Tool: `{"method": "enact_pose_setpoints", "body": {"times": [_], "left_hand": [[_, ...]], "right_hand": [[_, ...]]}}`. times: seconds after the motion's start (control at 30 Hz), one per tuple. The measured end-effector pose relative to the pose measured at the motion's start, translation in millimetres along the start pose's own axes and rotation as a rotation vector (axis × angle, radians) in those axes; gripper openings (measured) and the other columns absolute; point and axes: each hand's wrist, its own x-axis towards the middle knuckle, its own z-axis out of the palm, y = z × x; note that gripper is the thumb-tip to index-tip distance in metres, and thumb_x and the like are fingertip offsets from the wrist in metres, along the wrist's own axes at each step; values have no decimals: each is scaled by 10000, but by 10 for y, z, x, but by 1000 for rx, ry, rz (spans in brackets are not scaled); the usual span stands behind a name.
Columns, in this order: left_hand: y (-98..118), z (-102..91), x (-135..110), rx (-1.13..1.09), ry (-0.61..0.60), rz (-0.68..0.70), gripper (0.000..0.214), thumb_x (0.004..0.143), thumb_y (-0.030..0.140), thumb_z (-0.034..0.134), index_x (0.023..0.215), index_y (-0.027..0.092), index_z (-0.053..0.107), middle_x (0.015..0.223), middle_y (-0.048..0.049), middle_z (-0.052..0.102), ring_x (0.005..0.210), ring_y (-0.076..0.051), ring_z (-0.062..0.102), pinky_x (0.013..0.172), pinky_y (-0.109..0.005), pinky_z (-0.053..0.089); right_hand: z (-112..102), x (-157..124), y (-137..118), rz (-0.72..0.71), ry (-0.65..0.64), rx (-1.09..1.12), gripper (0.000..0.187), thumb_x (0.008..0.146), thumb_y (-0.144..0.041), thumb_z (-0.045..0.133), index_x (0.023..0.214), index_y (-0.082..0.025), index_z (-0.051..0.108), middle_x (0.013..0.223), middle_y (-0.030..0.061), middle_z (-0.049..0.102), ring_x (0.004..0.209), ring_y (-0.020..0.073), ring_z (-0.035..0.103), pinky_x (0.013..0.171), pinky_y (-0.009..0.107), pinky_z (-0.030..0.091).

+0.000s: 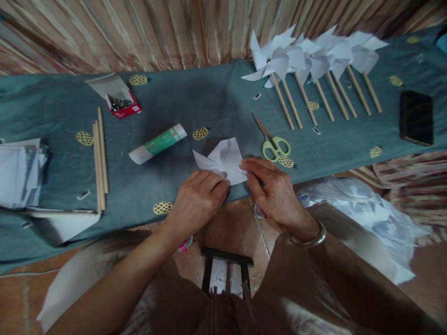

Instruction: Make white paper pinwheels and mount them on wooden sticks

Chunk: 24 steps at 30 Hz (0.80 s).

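Observation:
A white paper pinwheel [228, 156], partly folded and without a stick, is between my hands at the table's front edge. My left hand [199, 200] pinches its lower left part, fingers closed. On its right edge, my right hand [270, 188] grips a corner between thumb and fingers. The fingertips of both hands partly hide the paper. Green-handled scissors [274, 142] lie just beyond my right hand. A green and white glue stick [159, 143] rests on the cloth to the left.
Finished pinwheels on sticks [310, 56] lie at the back right, near a black phone [416, 117]. Leftward are a red box of metal pins [122, 103], wooden sticks [99, 160] and stacked paper [21, 172]. A plastic bag [366, 214] sits below the table at right.

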Motion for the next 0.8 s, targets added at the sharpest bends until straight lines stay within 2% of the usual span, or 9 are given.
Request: {"method": "enact_pose_setpoints", "body": {"times": [0.17, 0.27, 0.37, 0.5, 0.67, 0.8], "left_hand": [[-3, -5, -6, -11, 6, -11, 163, 971, 161, 525, 903, 132, 671, 853, -61, 692, 775, -200, 605, 692, -336, 451], [-23, -15, -24, -15, 18, -5, 148, 960, 157, 543, 889, 130, 671, 845, -60, 692, 770, -202, 607, 690, -334, 453], [-40, -26, -55, -25, 41, 17, 129, 954, 149, 554, 899, 125, 668, 845, -58, 695, 766, -195, 612, 686, -331, 456], [-38, -37, -91, -47, 55, 35, 124, 953, 140, 553, 915, 125, 670, 830, -55, 695, 754, -188, 608, 663, -327, 450], [-24, -61, -101, -66, 41, 48, 123, 946, 125, 553, 930, 123, 675, 825, -47, 700, 766, -196, 615, 659, -331, 463], [-16, -59, -102, -74, 39, 52, 122, 946, 129, 554, 956, 117, 676, 847, -54, 713, 777, -210, 626, 655, -340, 482]], "right_hand": [[-73, 23, 67, 51, -23, 92, 346, 867, -83, 454, 1068, -173, 721, 1128, 101, 749, 1096, 219, 701, 993, 403, 551], [-120, 40, 115, 65, -77, 182, 366, 837, -72, 485, 1067, -222, 727, 1191, 67, 727, 1156, 209, 672, 1035, 413, 521], [-159, 54, 140, 92, -146, 278, 303, 803, -101, 609, 1020, -262, 747, 1282, 51, 680, 1257, 234, 608, 1101, 456, 466], [-175, 56, 138, 113, -217, 378, 165, 784, -167, 732, 907, -269, 774, 1295, 44, 663, 1243, 247, 612, 1088, 468, 480], [-108, 57, 110, 126, -185, 406, 41, 824, -240, 733, 836, -260, 766, 1274, 40, 668, 1231, 245, 613, 1076, 466, 482], [-39, 66, 62, 101, -122, 267, 47, 840, -244, 710, 810, -239, 746, 1303, 57, 649, 1232, 268, 595, 1077, 505, 454]]}}
